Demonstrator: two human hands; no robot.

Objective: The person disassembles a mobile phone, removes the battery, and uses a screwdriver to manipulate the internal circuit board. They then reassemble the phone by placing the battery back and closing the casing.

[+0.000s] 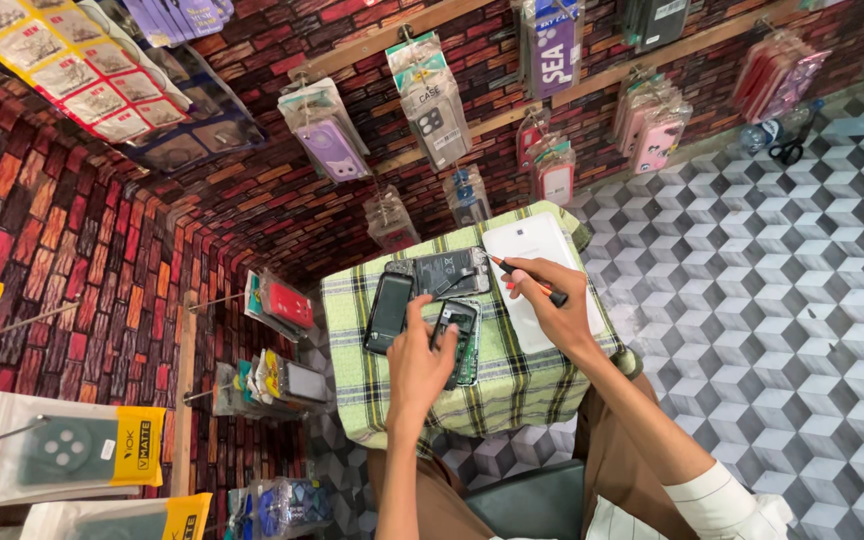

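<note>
- Checked green cloth (pixel 512 385) covers the tabletop.
- Left hand (pixel 420 365), fingers curled, steadies an opened phone (pixel 460 340).
- Right hand (pixel 552 305), at two o'clock, grips a screwdriver (pixel 527 280).

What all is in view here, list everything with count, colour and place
Open phone: one, dark with green board, on the cloth under the left hand.
Phone screen: one, black, left of the open phone.
Dark panel: one, grey-black, behind the open phone.
Tablet: one, white, on the cloth's right side.
Checked cloth: one, green and white, over the small table.
Screwdriver: one, red and black, in the right hand.
Packaged phone cases: many, mixed colours, hanging on the brick-pattern wall.
Scissors: one, black, on the floor far right.
Left hand: on the open phone.
Right hand: holding the screwdriver.
</note>
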